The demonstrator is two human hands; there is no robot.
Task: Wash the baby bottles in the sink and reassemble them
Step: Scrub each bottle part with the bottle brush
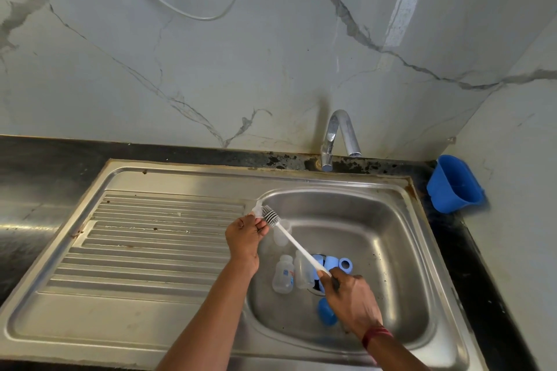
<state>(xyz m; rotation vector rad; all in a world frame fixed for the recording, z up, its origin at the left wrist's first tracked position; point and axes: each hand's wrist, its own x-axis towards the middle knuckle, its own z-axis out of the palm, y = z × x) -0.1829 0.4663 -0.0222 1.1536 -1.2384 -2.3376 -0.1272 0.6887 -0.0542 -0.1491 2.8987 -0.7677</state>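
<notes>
Head view: a steel sink [391,190] is set in a black countertop [45,166], and its drain [315,291] lies at the bottom of the basin.

The left hand [245,235] is raised up and to the left of the drain, at the basin's edge. Its fingers pinch a small clear part [258,213], too blurred to identify. The right hand [351,292] is just right of the drain, clenched round the white handle of a bottle brush [297,245]. The handle slants from there up and left over the drain, and the grey bristle head touches the clear part. A red thread band [376,334] circles the right wrist.

Just left of the drain a clear baby bottle [283,274] lies on its side, with a second clear bottle [301,271] beside it, nearer the drain. Beyond them, further from the drain, sits a clear cap [283,232]. Pale blue screw rings [345,264] lie just behind the drain, and a darker blue cap [327,312] lies on its near side, partly under the right hand.

The ribbed drainboard [150,235] stretches well left of the drain. A chrome faucet [337,135] stands behind the drain, and a blue plastic tub [455,184] is far to the right, against the marble wall [211,69].
</notes>
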